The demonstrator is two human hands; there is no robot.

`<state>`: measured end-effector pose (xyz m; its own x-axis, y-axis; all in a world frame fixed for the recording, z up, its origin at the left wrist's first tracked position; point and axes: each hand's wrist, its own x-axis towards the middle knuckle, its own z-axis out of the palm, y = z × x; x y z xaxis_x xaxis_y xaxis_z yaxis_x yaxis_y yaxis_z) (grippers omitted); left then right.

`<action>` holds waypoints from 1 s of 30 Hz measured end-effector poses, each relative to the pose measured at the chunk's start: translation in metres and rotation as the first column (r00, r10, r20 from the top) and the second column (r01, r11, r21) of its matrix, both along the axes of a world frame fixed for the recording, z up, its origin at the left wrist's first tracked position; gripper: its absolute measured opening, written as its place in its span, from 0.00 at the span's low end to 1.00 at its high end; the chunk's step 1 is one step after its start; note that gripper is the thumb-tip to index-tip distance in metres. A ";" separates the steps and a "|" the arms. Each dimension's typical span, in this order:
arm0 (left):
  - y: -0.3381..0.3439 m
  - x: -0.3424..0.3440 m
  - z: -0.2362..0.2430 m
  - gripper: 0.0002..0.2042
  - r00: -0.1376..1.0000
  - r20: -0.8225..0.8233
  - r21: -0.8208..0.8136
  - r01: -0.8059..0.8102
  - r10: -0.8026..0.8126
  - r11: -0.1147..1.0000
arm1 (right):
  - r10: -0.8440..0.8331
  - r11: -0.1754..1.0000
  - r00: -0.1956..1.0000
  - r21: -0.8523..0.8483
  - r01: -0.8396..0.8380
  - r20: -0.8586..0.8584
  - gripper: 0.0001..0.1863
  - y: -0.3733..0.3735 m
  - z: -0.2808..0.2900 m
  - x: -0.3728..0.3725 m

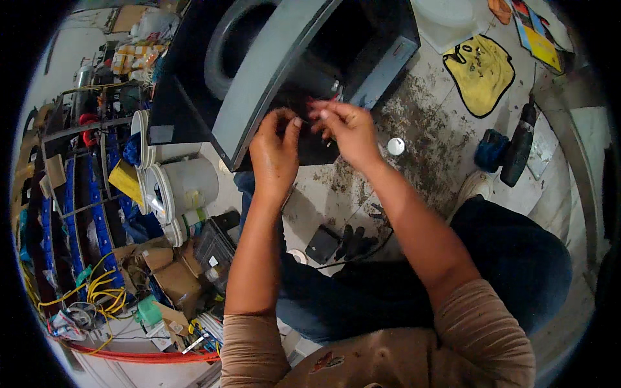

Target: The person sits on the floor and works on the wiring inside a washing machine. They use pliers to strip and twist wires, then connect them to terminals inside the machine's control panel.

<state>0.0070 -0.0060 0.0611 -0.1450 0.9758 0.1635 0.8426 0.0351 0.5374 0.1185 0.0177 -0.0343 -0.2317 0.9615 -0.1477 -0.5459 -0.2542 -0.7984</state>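
Note:
Both of my hands work at the open lower side of a black box-shaped cabinet [187, 107], which has a curved grey panel [268, 71] and a large round ring [223, 48] in it. My left hand [275, 152] is beside the grey panel's edge, thumb and fingers bent into a pinch. Close by on the right, my right hand [352, 136] has its fingers drawn together, slightly smeared by motion. Something reddish and thin shows at its fingertips. What either hand holds is too small to make out. The cabinet's inside is dark.
A cordless drill [519, 145] and a yellow cloth [480, 74] lie on the dirt-strewn floor to the right. A small white round lid [396, 146] is near my right forearm. Buckets [194, 184], cardboard boxes [174, 281] and blue-fronted shelves [74, 213] crowd the left.

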 end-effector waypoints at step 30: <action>0.005 0.007 -0.004 0.04 0.997 -0.026 -0.085 0.072 -0.074 0.994 | -0.144 0.989 0.989 -0.037 0.143 -0.032 0.07 -0.011 -0.011 -0.021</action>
